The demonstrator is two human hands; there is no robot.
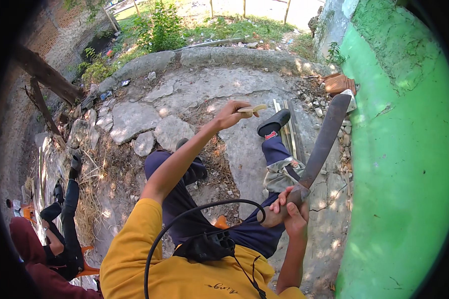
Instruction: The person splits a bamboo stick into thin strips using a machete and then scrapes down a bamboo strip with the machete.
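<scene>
Our left hand (229, 115) pinches a pale strip (253, 108); our right hand (293, 215) closes around a machete (327, 139). A black cable (224, 202) curves between them; a green wall (399, 169) stands rightward.

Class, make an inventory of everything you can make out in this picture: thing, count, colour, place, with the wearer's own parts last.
Machete: one, dark grey, right of centre
Flat piece: one, cream, upper centre
Strips: several, pale and grey, beside the right shoe
Patterned cloth: one, greyish, below that shoe
Painted wall: one, green, right
Block: one, reddish-brown, by that wall
Stone slabs: several, grey, left of centre
Shrub: one, green, top
Cable: one, black, lower centre
Seated person: one, maroon top, lower left
Shirt: one, yellow, bottom
Trousers: one pair, navy, centre
Left hand: one, bare, holding the flat piece
Right hand: one, bare, gripping the machete's handle
</scene>
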